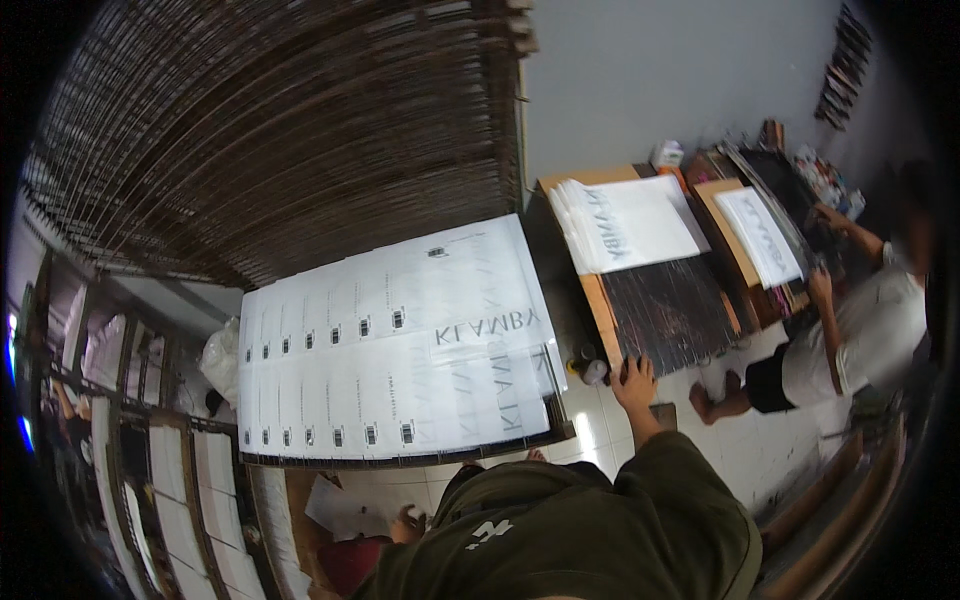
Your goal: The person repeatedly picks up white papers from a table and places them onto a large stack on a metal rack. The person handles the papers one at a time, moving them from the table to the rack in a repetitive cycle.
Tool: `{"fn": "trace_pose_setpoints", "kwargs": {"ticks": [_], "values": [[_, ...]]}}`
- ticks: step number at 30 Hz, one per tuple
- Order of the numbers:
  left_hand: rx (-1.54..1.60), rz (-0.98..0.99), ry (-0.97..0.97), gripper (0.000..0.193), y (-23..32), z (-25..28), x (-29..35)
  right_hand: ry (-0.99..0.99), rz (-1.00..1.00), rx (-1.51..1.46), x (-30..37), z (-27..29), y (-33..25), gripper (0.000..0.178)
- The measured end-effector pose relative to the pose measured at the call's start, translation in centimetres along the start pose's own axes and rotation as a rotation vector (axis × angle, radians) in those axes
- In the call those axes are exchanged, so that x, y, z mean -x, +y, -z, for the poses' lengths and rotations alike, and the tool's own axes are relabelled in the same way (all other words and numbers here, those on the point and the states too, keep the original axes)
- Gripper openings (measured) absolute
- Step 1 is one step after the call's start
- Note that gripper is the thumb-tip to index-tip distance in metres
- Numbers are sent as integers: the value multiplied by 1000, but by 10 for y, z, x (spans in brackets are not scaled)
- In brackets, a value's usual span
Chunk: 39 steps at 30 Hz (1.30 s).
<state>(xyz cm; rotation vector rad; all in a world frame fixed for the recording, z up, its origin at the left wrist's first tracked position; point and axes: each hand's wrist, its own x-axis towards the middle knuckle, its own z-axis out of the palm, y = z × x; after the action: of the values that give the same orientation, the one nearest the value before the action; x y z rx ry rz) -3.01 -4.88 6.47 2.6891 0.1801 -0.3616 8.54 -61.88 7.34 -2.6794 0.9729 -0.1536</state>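
Right hand (634, 378), fingers spread flat, rests on the dark board's (672, 312) lower edge, center-right; tiled floor (745, 440) open beyond. Left hand is hidden from view.

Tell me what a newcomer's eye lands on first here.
First, the overlapping white printed sheets spread in rows across the middle, under a tall dark stack of slatted drying racks. To the right, the person's right hand rests on the edge of a dark wooden board, while another person in a white shirt works beyond.
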Motion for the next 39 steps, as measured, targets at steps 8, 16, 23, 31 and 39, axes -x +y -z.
{"fn": "trace_pose_setpoints", "kwargs": {"ticks": [8, 16, 23, 31, 39], "values": [[327, 259, -377, 32, -39, -52, -18, -104, -58, 8, 0, -6, 2, 68], [342, 70, -586, 33, 1, -72, -73, -131, 15, -1, 8, 6, 11, 81], [194, -93, -663, 33, 16, -93, -106, -150, 25, -32, 8, 8, 18, 86], [118, -190, -690, 33, 26, -111, -109, -183, 7, 8, 10, 13, 12, 89], [20, -291, -563, 33, 29, -125, -112, -219, 23, 61, 8, 10, 13, 93]]}}
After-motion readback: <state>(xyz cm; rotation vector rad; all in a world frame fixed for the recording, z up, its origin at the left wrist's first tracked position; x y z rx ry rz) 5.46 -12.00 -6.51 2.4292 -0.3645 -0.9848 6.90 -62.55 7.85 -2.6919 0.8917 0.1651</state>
